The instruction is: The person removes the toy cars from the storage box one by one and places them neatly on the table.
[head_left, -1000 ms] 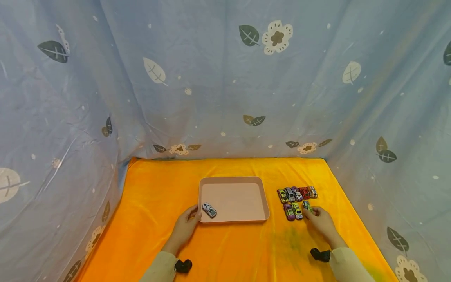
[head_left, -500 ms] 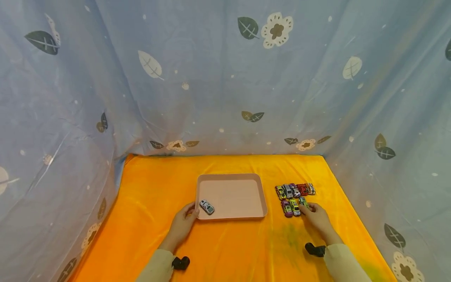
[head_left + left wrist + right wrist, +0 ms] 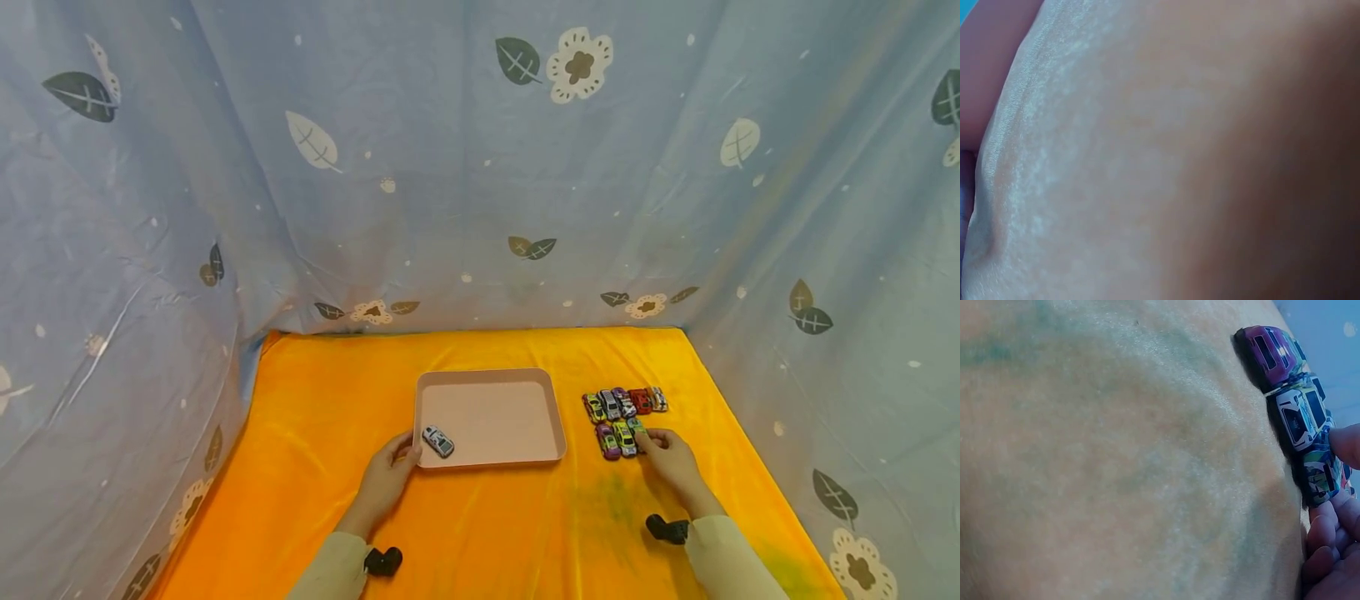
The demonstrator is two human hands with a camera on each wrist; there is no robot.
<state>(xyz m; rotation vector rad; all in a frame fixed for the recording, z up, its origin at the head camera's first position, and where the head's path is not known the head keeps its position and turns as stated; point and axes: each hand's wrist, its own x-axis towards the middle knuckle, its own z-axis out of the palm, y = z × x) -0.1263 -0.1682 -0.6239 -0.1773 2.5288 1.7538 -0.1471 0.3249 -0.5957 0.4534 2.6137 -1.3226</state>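
Observation:
My left hand (image 3: 386,477) grips the left rim of a pink tray (image 3: 502,417), thumb at its front left corner. Inside the tray, near that corner, a white and grey toy car (image 3: 438,442) lies at a slant. To the right of the tray, my right hand (image 3: 672,467) pinches a green patterned toy car (image 3: 1321,475) between thumb (image 3: 1346,445) and fingers. That car stands against a yellow-green toy car (image 3: 624,438), with a purple toy car (image 3: 607,442) on its far side. My fingers partly cover the green car in the head view.
Behind them runs a row of several toy cars, with a red one (image 3: 641,401) near its right end. Everything lies on an orange cloth (image 3: 480,525). Blue patterned curtains (image 3: 420,208) close off the back and both sides.
My right hand has moved the green toy car left, closing its gap to the yellow-green one. My left hand keeps its grip on the tray. The head view has shifted slightly.

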